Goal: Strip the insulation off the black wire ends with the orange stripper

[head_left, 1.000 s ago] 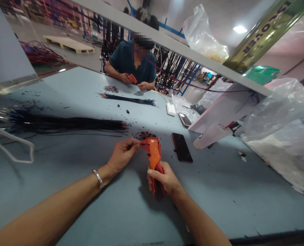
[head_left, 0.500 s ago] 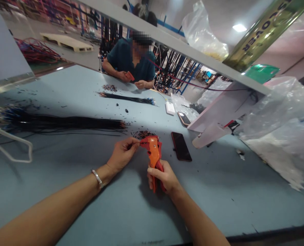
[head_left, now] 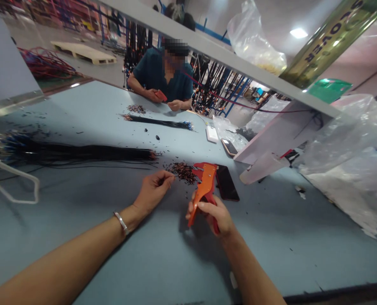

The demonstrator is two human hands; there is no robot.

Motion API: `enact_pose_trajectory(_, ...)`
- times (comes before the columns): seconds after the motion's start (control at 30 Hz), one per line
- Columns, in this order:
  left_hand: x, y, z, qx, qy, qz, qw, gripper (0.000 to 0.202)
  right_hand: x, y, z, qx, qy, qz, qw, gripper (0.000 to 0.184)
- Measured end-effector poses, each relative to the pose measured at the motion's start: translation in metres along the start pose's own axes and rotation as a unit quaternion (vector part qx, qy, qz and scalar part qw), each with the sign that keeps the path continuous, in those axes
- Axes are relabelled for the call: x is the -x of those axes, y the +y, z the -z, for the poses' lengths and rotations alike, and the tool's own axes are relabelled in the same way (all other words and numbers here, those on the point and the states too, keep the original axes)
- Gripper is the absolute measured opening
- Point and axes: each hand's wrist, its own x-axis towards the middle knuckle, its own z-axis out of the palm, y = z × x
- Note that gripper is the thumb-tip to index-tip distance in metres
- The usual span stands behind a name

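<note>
My left hand (head_left: 153,192) is closed in a pinch over the table. A short bit of a thin wire (head_left: 174,177) seems to show at its fingertips; the rest is hidden by the hand. In my right hand (head_left: 215,212) is an orange and red wire stripper (head_left: 204,182), its jaws pointing up and left, apart from the left fingertips. Between the hands and just beyond them lies a pile of small dark and copper-coloured scraps (head_left: 183,171). A thick bundle of black wires (head_left: 89,152) stretches across the table to the left.
A dark phone (head_left: 228,182) lies behind the stripper. Beyond are a second phone (head_left: 229,147), a white box (head_left: 211,134) and a smaller wire bundle (head_left: 159,121). A co-worker (head_left: 163,76) sits opposite, holding a red tool. A shelf (head_left: 220,51) crosses overhead; plastic bags (head_left: 344,144) are at right.
The wire stripper in my right hand has moved right, away from my left fingertips, and tilted. More of the scrap pile shows. My left hand has hardly moved.
</note>
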Motion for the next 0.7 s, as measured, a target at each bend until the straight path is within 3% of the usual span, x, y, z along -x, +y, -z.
enact_pose_trajectory(0.17, 0.0021, 0.0008, -0.0019, -0.002, -0.012, -0.001, 1.000, 0.023, -0.0022, 0.0050, -0.0032, 0.019, -0.031, -0.007, 0.999, 0.030)
enact_pose_trajectory(0.7, 0.0034, 0.0026, -0.0023, -0.008, -0.050, 0.001, 0.999, 0.027, -0.0008, 0.0071, -0.0075, 0.027, -0.039, -0.016, 0.999, 0.040)
